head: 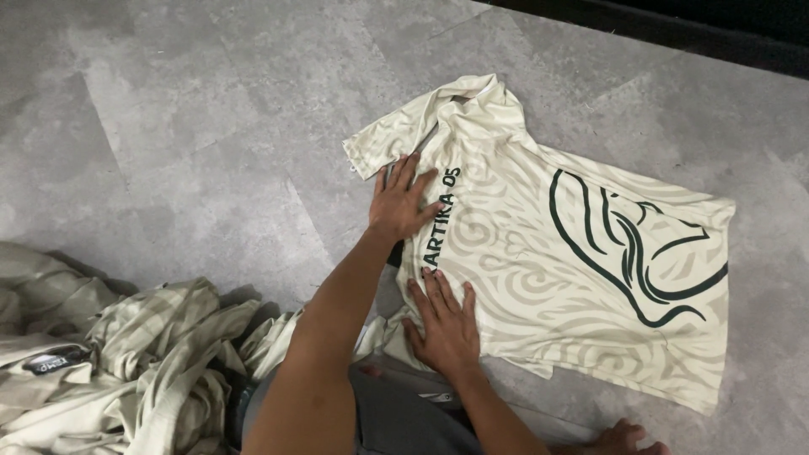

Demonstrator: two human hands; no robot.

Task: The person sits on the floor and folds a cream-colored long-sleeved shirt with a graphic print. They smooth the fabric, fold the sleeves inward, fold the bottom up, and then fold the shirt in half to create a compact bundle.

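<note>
A cream short-sleeved jersey (539,253) with a pale swirl pattern, dark lettering and a large dark line emblem lies spread on the grey tiled floor, collar toward the top. My left hand (403,202) lies flat, fingers spread, on the jersey's left edge just below the sleeve. Pressing flat lower on the same edge is my right hand (444,327), near the folded side of the garment. Neither hand grips the cloth.
A heap of similar cream patterned garments (126,371) lies on the floor at the lower left. My grey shorts (396,417) and a bare foot (619,438) show along the bottom edge. A dark skirting strip (674,29) runs across the top right.
</note>
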